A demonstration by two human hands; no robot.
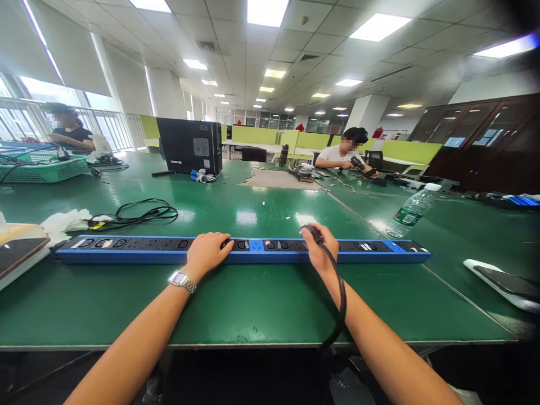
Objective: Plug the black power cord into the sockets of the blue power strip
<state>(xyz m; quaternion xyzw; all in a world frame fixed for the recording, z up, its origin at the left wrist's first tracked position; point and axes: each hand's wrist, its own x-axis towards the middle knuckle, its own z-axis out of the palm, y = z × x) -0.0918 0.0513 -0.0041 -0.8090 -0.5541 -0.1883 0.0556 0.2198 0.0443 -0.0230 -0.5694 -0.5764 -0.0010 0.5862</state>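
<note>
A long blue-and-black power strip [139, 257] lies flat across the green table, its row of sockets facing up. My left hand [206, 253] grips it left of its middle, fingers over the far edge and thumb on top. Between finger and thumb my right hand [321, 247] holds a black power plug [312, 232] over the right half of the strip. The plug's prongs point away to the left; whether they touch a socket cannot be made out. Its thick black cord [342, 292] curves down past my right wrist and over the table's front edge.
A coiled black cable [145, 211] lies behind the strip at left. A plastic bottle [415, 211] stands behind its right end. Phone-like devices [506, 284] lie at both sides. Farther off are a black computer case [189, 145], a green basket [50, 169] and two seated people.
</note>
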